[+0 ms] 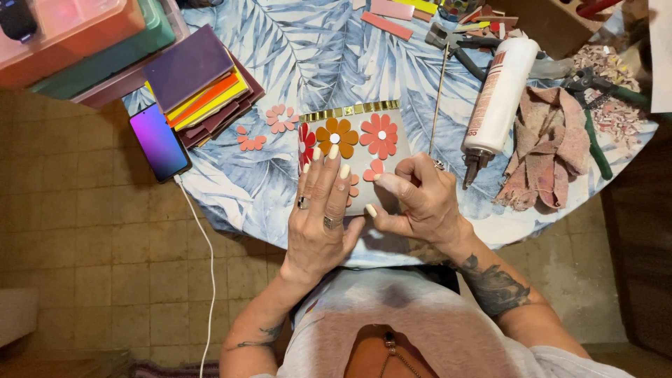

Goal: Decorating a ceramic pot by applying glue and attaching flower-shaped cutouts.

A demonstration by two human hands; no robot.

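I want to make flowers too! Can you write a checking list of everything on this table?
Surface: round table, blue leaf-print cloth.
Job's things: grey panel bearing orange flower, red flowers, a gold strip; pink petal.
Clutter: glue tube, rag, pliers, tile stack, loose petals.
Hands: left hand flat on panel; right hand pinches the petal.
Cables: white cable from phone.
Surroundings: tiled floor, plastic boxes.
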